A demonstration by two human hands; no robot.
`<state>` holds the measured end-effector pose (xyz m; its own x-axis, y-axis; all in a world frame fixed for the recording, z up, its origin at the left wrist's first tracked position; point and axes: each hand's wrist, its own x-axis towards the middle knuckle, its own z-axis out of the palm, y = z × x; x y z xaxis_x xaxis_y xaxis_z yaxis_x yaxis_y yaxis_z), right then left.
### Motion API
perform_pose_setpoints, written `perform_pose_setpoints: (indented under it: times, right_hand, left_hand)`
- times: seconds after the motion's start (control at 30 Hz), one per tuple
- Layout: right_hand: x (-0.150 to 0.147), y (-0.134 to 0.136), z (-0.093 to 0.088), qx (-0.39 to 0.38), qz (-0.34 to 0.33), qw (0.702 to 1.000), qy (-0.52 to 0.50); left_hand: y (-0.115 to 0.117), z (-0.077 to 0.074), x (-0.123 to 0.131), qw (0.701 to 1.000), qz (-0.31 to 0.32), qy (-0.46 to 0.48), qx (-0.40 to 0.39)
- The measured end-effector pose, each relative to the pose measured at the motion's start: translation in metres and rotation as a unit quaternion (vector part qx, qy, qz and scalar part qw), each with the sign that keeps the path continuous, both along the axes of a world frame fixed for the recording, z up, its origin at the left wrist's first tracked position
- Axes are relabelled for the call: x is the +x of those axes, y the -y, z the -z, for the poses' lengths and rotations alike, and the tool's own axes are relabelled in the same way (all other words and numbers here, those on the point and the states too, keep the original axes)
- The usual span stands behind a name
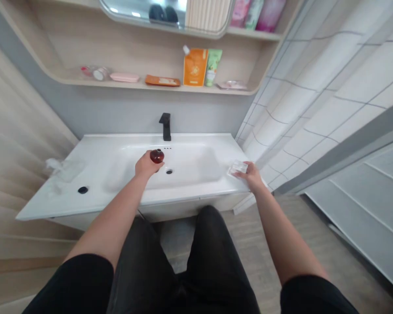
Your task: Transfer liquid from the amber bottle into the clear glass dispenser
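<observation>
My left hand (146, 165) is closed around a small dark red bottle (157, 155) and holds it over the white sink basin (196, 168), close to the drain (169, 171). My right hand (250, 174) rests at the right end of the counter, its fingers on a small clear plastic piece (237, 167). A black faucet (165, 126) stands behind the basin.
A clear plastic wrapper (63, 168) and a small black cap (83, 189) lie on the left of the counter (94, 205). The wooden shelf (150, 85) above holds an orange pouch (195, 66), a green tube and flat packets. A tiled wall stands at the right.
</observation>
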<state>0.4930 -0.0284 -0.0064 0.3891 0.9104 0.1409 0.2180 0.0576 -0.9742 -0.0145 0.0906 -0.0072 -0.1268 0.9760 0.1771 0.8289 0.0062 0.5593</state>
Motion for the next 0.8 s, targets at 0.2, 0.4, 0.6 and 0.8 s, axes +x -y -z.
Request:
perform_pose_setpoints:
  times: [0.2, 0.4, 0.6, 0.8]
  right_hand:
    - [0.010, -0.003, 0.014, 0.001, -0.001, 1.000, 0.004]
    - [0.011, 0.001, 0.010, 0.023, -0.002, 0.999, 0.036]
    - [-0.028, 0.065, -0.008, 0.176, 0.152, 0.962, 0.143]
    - [-0.143, 0.102, -0.014, 0.152, -0.106, 0.973, 0.134]
  left_hand:
    - [0.003, -0.001, 0.000, 1.000, -0.001, 0.010, 0.004]
    - [0.007, -0.014, 0.002, 0.998, 0.011, 0.057, 0.021]
    - [0.042, -0.046, 0.015, 0.991, 0.049, 0.101, 0.070]
    - [0.131, -0.065, 0.052, 0.974, 0.074, 0.183, 0.112]
